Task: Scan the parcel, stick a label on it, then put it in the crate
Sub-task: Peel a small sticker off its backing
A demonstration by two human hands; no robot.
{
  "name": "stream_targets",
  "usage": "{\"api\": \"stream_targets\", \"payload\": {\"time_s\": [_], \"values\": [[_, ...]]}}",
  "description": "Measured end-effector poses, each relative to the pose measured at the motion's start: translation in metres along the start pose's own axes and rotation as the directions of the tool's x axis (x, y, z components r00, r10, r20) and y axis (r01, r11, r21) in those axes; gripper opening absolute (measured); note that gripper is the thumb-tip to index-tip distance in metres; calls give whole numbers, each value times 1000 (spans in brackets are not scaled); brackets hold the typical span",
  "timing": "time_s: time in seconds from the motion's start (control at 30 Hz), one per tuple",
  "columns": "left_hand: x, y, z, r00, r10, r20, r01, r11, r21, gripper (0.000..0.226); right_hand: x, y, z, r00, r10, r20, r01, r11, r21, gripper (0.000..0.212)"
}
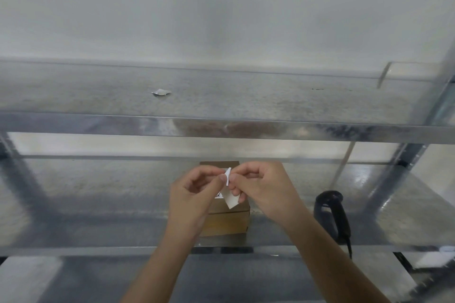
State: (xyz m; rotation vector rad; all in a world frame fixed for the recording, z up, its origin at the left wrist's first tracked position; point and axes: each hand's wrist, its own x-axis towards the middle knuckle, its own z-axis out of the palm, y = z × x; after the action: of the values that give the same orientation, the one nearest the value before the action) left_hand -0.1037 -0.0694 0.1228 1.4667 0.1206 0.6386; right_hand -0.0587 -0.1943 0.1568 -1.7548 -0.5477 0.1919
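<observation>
Metal shelf (98, 194) — one parcel (229, 222) | both hands' grips pinch one label (230, 198)

hands: two, left (194, 194) and right (264, 189)
parcels: one (227, 220)
labels in hand: one (230, 198)
scanners: one (331, 216)
paper scraps: one (161, 92)
shelves: two, upper (221, 103) and lower (98, 204)

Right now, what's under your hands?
A brown box on the shelf, below the label both hands pinch. The hands cover most of its top.

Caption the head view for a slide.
Both hands peel a label above the parcel; scanner rests alongside.
</observation>
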Motion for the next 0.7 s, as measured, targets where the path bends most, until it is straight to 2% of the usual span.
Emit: {"api": "stream_targets", "payload": {"time_s": [0.2,0.4,0.53,0.63,0.7], "values": [[-3,5,-1,999,37,25,-39,997,63,3,-2,3,5,997,-55,-55,48,992,-113,16],[-5,5,-3,997,2,71,-7,997,79,8,-3,13,10,968,-210,-134,153,927,-343,10],[-6,2,-3,993,-82,81,81,997,15,8,-3,19,12,919,-373,-128,245,793,-557,9],[-6,-1,-1,993,-103,53,101,994,40,8,-4,22,15,876,-476,-79,298,662,-687,11],[-6,-2,0,996,-84,30,81,992,95,10,-4,24,18,861,-498,-107,286,646,-708,13]]}}
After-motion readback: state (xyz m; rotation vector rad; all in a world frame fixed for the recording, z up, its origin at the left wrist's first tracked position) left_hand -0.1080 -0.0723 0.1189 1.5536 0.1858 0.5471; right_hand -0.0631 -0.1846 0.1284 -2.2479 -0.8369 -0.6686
